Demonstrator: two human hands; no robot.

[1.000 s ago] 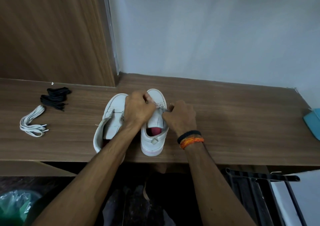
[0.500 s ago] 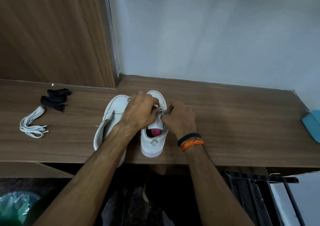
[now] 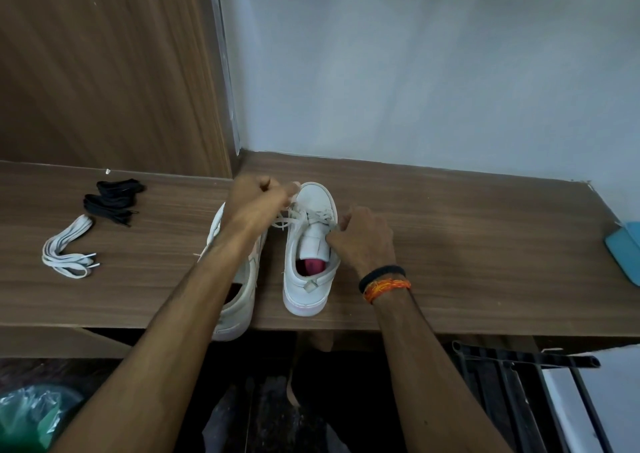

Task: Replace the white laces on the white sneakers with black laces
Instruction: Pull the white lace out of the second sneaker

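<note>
On the brown wood-grain surface (image 3: 467, 244), two white low-top sneakers (image 3: 310, 255) stand at centre, heels toward the person. The left hand (image 3: 258, 198) pinches the white lace (image 3: 287, 218) and pulls toward 10 o'clock; the right hand (image 3: 363, 237) grips the right sneaker's collar. Unlacing is apparently under way. Next, draw the lace through the remaining eyelets. The bundled black laces (image 3: 112, 199) lie at 9 o'clock, above a removed white lace bundle (image 3: 67, 248).

We note both forearms bare, no sleeves in view. On the right wrist we see a black band (image 3: 382, 273) and beside it an orange braided thread bracelet (image 3: 387, 288).
</note>
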